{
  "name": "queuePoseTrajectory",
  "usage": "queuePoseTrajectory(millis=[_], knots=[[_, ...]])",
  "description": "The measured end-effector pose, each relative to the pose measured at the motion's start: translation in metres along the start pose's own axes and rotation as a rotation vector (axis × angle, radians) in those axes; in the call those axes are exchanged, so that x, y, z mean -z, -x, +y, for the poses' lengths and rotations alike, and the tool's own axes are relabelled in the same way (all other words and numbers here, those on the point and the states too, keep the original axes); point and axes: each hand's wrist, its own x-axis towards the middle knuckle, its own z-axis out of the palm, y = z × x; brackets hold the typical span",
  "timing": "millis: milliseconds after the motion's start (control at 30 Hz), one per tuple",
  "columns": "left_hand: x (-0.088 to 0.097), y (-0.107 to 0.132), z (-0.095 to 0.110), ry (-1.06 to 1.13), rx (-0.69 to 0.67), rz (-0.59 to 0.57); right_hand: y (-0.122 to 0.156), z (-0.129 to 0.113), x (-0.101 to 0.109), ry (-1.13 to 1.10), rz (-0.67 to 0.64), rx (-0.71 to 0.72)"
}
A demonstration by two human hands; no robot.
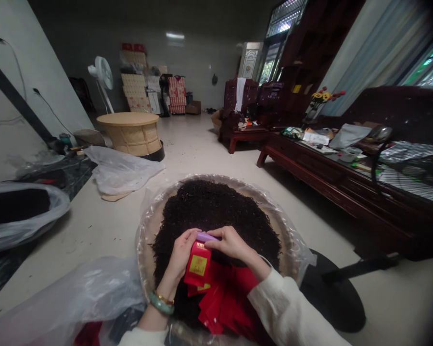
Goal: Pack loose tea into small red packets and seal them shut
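My left hand (pixel 182 254) is closed on a small red tea packet (pixel 197 265) with a yellow label, hanging upright. My right hand (pixel 233 244) pinches a slim purple bar (pixel 206 237) that lies across the packet's top edge; its exact kind is unclear. The left fingertips also touch the bar's other end. Both hands are over a round basket (pixel 141 250) lined with clear plastic and heaped with dark dried tea leaves (pixel 216 206). More flat red packets (pixel 222 298) lie in a pile on the leaves, below my right forearm.
Clear plastic sheeting (pixel 86 288) spreads at the lower left. Another plastic-lined container (pixel 57 211) of dark leaves stands at the left edge. A round wooden stand (pixel 130 134), a white fan (pixel 103 74) and stacked boxes are farther back. A long dark wood table (pixel 321 178) runs along the right.
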Motion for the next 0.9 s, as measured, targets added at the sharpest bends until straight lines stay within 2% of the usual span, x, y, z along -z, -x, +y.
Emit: queuePoseTrajectory(millis=[667,900], knots=[[0.0037,0.0006,-0.0034,-0.003,-0.037,0.018,-0.0019,0.0061,-0.0054,-0.065,-0.033,0.023],[0.0038,0.0003,-0.0023,0.035,-0.021,0.013,-0.0005,0.0069,-0.0075,-0.056,-0.003,0.039]])
